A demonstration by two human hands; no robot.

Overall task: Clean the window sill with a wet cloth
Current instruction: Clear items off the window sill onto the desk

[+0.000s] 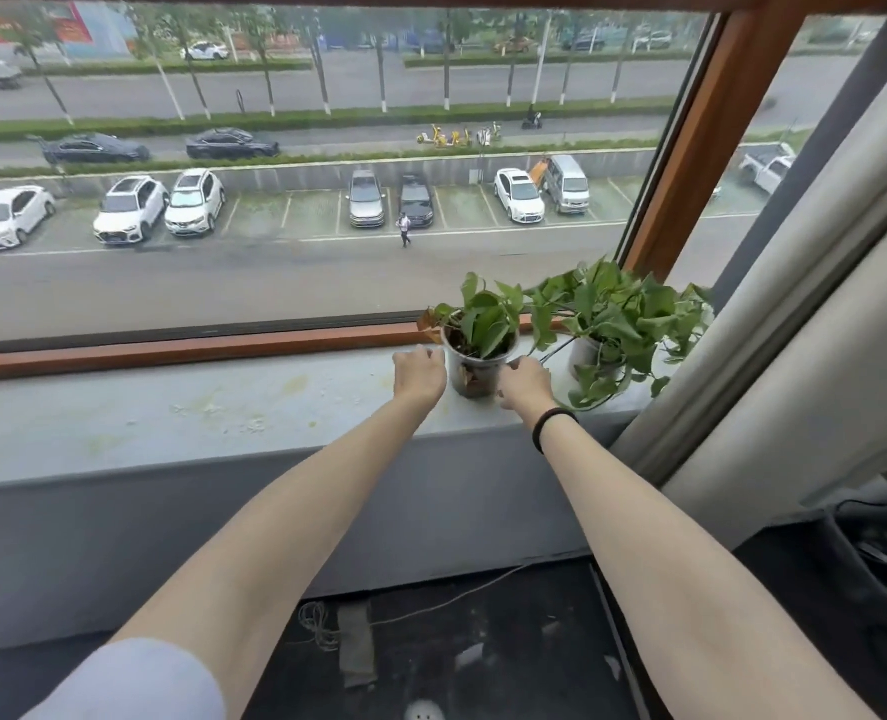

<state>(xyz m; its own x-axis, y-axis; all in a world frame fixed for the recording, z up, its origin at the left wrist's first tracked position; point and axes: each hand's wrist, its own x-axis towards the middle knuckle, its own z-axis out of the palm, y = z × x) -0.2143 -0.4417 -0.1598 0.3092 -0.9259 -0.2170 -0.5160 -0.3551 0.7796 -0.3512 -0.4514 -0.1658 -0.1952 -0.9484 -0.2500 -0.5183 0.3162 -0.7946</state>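
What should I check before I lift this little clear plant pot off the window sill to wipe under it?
1. Hands either side of the clear pot: ok, left hand and right hand flank it.
2. Grip firm: cannot tell, fingertips hidden.
3. Neighbouring white-pot plant out of the way: cannot tell, a stem runs by the right hand.
4. Bare sill to its left for setting down: ok, though stained.
5. Wet cloth within reach: cannot tell, none in view.
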